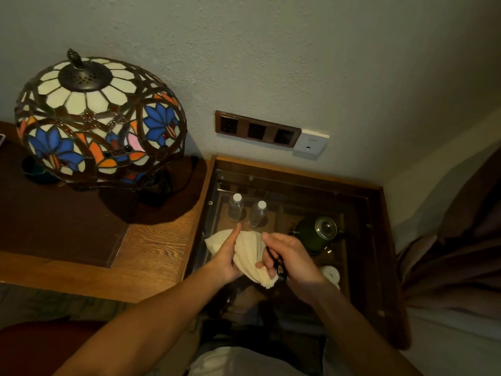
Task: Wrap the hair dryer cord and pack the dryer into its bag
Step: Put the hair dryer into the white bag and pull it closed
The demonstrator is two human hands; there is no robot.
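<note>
Head view: both forearms reach forward over a glass-topped table [379, 240]. Left hand [226, 256], thumb raised, grips the cream bag [250, 256] held above the glass. Right hand [290, 260] pinches a black drawstring [278, 263] at the bag's gathered end. Dryer not visible.

To my left a stained-glass lamp [100, 118] stands on a dark mat [54, 213] that covers part of the wooden desk [151, 248]. On the wall ahead I see a brown panel of three sockets [257, 130], with a small white wall plate [311, 143] touching its right end. Below me is a glass-topped cabinet [379, 240]; under the glass stand two capped water bottles [248, 210] side by side, a green kettle [317, 234] to their right and a white cup [331, 275] nearer me.
</note>
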